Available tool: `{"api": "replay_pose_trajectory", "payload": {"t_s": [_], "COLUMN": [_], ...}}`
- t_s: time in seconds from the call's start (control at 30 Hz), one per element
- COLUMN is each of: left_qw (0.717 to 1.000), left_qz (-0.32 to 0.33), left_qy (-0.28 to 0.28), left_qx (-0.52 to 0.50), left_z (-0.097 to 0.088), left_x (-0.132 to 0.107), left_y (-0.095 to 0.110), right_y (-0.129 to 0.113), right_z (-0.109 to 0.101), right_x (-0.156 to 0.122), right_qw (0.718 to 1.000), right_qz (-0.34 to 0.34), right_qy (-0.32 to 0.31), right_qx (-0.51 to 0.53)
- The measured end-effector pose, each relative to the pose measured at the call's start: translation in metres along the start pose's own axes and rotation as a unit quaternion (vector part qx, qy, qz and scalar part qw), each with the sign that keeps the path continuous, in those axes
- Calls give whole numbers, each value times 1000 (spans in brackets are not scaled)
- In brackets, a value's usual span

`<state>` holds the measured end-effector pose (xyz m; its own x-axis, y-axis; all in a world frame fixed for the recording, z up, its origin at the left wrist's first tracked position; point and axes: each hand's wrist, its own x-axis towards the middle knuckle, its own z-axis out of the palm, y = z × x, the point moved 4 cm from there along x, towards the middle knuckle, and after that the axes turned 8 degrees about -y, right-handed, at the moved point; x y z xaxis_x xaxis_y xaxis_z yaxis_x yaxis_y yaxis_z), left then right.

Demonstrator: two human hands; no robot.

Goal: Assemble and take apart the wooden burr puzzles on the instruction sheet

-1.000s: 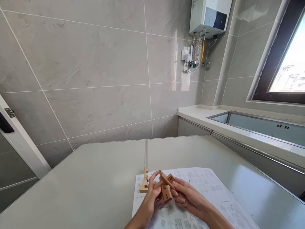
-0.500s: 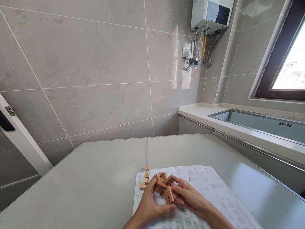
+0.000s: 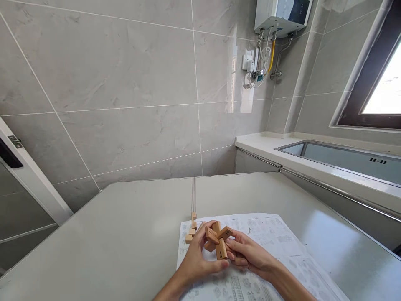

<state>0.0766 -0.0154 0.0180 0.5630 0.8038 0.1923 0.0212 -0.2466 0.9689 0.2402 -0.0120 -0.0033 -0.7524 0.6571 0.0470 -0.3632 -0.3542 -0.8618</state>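
Both of my hands hold a wooden burr puzzle (image 3: 217,242) of crossed brown sticks just above a printed instruction sheet (image 3: 269,242) on the grey table (image 3: 125,234). My left hand (image 3: 197,261) curls round its left and underside, thumb under the lower stick. My right hand (image 3: 247,253) grips it from the right with bent fingers. Two or three loose pale wooden pieces (image 3: 191,229) lie at the sheet's far left corner, just past my left fingers.
A seam (image 3: 193,194) runs down the table's middle. To the right stands a white counter with a steel sink (image 3: 341,159). A water heater (image 3: 282,16) with pipes hangs on the tiled wall. A door frame (image 3: 28,175) is at the left.
The puzzle turned in my hands, and my left thumb came round beneath it. The camera tilted down a little, so hands and sheet sit slightly higher in view.
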Motion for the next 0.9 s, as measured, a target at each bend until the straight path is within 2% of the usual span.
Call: {"api": "replay_pose_trajectory", "payload": {"t_s": [0.27,0.33,0.43,0.53,0.63,0.77,0.9], "left_qw": [997,997,995,989,956,908,889], "left_qz": [7,1,-20,-33,-27,-32,-79], "left_qy": [-12,7,71,139,193,175,145], "left_qx": [-76,-81,-67,42,218,379,428], "left_z": [1,0,-4,-11,-23,-39,-54], "left_x": [4,3,0,-3,-5,-1,1], "left_y": [11,9,3,1,2,-6,-23], "right_y": [4,3,-2,-5,-5,-1,1], "right_z": [5,3,-4,-18,-37,-64,-87], "right_x": [-1,-1,2,2,-1,-6,-12], "right_qw": [997,997,992,974,946,904,877], "right_qz": [-4,-19,-66,-120,-164,-221,-258], "right_qy": [-47,-27,42,130,218,293,326], "right_qx": [57,67,94,139,174,221,242]}}
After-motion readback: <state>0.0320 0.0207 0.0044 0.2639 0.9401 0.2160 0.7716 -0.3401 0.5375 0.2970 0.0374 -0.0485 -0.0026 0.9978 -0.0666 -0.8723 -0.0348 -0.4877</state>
